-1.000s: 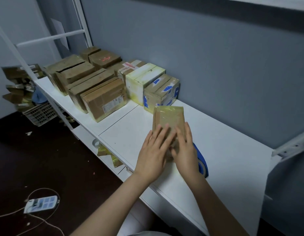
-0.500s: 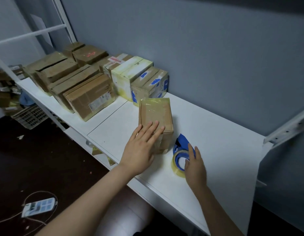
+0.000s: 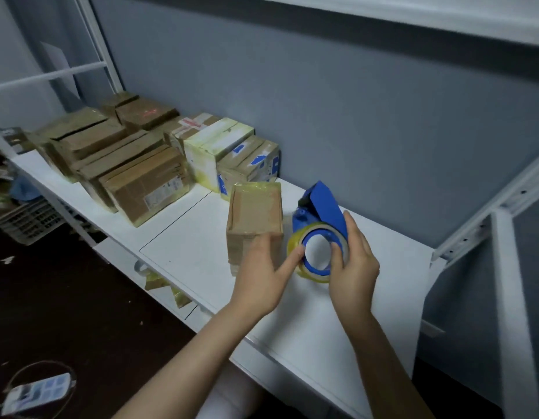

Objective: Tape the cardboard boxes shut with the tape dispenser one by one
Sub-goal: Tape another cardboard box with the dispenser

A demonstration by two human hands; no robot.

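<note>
Newbie: tape dispenser [image 3: 322,207] – where's it at, and who's got it?

Packer: right hand [image 3: 353,267] has it, at about 3 o'clock of the small cardboard box [image 3: 253,213], just beside it. Fingers curled round the yellowish tape roll [image 3: 313,276], one finger poking into the blue core. Can't tell if it's touching the white table [image 3: 201,246].

Newbie: and the left hand [image 3: 259,282]?

Packer: in front of the box's near face, forefinger stretched out and touching the roll's left edge, gripping nothing. Box stands mid-table, top glossy with tape. More cardboard boxes [image 3: 141,182] packed in a row along the wall [image 3: 322,101] at 10 o'clock, phone [image 3: 35,394] with a cable on the dark floor [image 3: 81,297] at 7 o'clock.
</note>
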